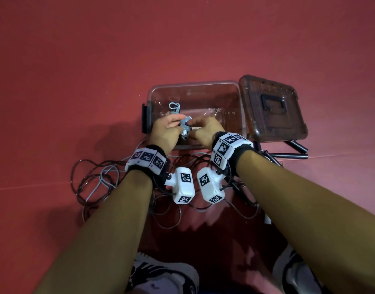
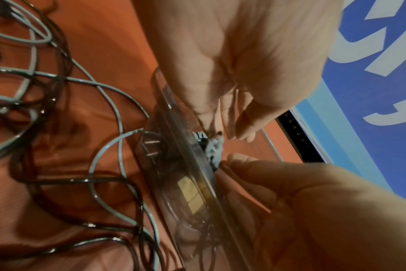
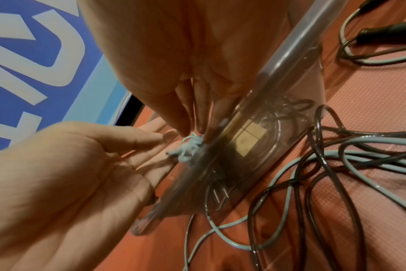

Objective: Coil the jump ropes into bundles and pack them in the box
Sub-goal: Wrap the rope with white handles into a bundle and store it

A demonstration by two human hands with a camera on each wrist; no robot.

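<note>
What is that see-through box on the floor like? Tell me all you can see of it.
The box is a clear, squarish plastic tub with rounded corners, standing open on the red floor. A dark latch hangs on its left side. Its smoky brown lid, with a recessed handle, lies beside it on the right. Both hands work above the near rim, the left hand and right hand pinching a small grey rope bundle. Loose ropes lie outside against its near wall.

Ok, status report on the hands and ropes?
Both hands pinch small grey rope bundle over clear plastic box. Loose ropes tangled on floor.
</note>
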